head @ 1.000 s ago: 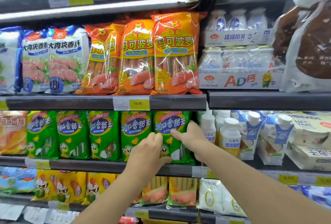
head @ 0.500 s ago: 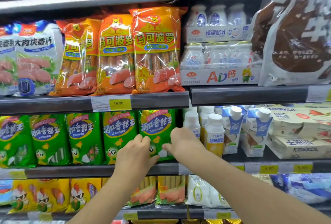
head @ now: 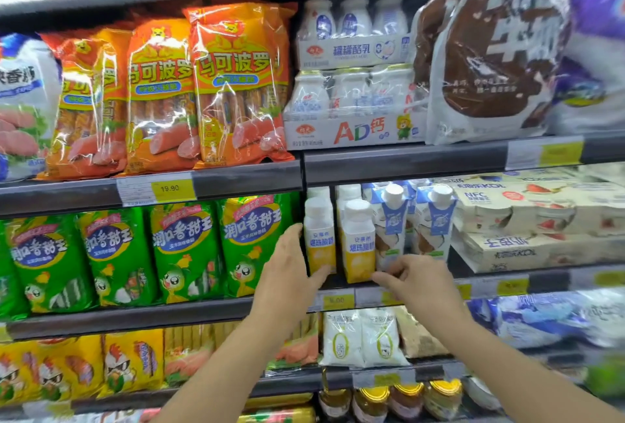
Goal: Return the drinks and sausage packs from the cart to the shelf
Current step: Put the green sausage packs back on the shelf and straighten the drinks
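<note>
Green sausage packs (head: 250, 246) stand in a row on the middle shelf (head: 135, 316). To their right stand two white and yellow drink bottles, one at the left (head: 319, 236) and one at the right (head: 358, 243). My left hand (head: 291, 273) lies flat against the left bottle's side, with the thumb at its base. My right hand (head: 416, 279) hovers with loosely bent fingers, its index tip at the foot of the right bottle. Neither hand holds anything. No cart is in view.
Orange sausage packs (head: 236, 84) and boxed small milk bottles (head: 351, 97) fill the shelf above. Blue-white cartons (head: 392, 219) and yoghurt multipacks (head: 527, 219) sit right of the drinks. Yellow packs (head: 128, 361) and milk pouches (head: 365, 338) lie below.
Both hands have left the green sausage pack and moved right to the drink bottles. The view has swung right with them.
</note>
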Available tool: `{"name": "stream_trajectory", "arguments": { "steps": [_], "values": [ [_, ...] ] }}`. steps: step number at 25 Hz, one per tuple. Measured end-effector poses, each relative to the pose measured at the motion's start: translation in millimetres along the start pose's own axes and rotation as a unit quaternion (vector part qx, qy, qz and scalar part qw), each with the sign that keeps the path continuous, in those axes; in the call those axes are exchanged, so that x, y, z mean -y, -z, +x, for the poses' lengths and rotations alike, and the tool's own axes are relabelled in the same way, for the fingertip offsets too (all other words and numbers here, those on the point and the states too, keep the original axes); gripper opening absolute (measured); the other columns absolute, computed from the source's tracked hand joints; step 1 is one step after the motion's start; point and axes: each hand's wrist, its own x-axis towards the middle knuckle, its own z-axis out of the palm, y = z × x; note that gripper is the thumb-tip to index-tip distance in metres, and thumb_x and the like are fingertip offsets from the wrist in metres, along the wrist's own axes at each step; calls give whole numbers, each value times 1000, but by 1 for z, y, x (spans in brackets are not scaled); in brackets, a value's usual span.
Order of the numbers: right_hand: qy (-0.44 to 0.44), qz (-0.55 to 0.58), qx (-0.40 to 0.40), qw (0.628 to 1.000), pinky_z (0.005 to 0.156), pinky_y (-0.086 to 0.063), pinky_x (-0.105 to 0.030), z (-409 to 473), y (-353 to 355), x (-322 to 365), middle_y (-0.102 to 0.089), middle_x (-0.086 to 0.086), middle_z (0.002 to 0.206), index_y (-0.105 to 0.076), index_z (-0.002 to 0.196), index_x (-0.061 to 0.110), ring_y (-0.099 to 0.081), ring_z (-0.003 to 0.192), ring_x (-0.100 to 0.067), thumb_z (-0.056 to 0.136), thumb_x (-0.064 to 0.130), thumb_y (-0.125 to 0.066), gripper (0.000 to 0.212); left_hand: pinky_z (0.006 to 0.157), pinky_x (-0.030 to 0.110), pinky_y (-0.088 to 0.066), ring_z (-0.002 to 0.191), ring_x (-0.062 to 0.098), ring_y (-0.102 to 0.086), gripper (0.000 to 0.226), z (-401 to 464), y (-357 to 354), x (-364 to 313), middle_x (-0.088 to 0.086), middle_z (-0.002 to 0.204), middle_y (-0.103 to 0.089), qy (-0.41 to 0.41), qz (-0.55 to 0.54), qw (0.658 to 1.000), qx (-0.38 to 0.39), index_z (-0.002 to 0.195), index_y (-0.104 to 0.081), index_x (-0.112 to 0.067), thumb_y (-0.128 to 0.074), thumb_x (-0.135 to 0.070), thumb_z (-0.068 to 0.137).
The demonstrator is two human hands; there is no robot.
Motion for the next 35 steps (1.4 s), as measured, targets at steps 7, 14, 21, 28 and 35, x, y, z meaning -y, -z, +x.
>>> {"name": "stream_trajectory", "arguments": {
  "steps": [7,14,21,28,35],
  "values": [
    [3,-74,9,997,62,-54,-33,15,-18,5,-65,4,70,-66,73,22,-64,74,-17,75,66,-67,44,89,44,-51,111,29,-62,65,20,-24,-19,4,120,-64,94,-25,995,9,123,-37,-18,-80,-35,77],
    [-7,-92,16,996,64,-57,-35,18,-19,6,-66,3,72,-68,73,22,-65,74,-18,75,65,-67,44,86,46,-54,103,32,-65,59,21,-30,-20,9,107,-69,104,-12,995,-4,109,-38,-14,-79,-40,75],
    [-5,-107,1,994,61,-52,-30,17,-20,11,-68,3,77,-68,81,22,-65,77,-19,78,63,-66,41,81,41,-56,93,24,-66,54,17,-26,-19,2,99,-69,110,-47,993,7,103,-40,-17,-81,-36,74],
    [-10,-73,0,997,64,-53,-30,12,-19,9,-68,7,79,-70,86,25,-65,78,-15,77,63,-67,39,82,42,-54,99,24,-61,58,13,-23,-18,-1,100,-62,119,-47,992,21,106,-39,-20,-82,-39,72],
    [-49,74,-123,988,56,-50,-28,-3,30,-46,-64,10,68,-66,87,24,-63,67,-9,73,55,-77,35,64,16,-44,69,7,-56,37,-27,5,-10,-10,84,-55,-22,-28,992,-124,101,-51,-21,-79,-34,80]
  ]
}}
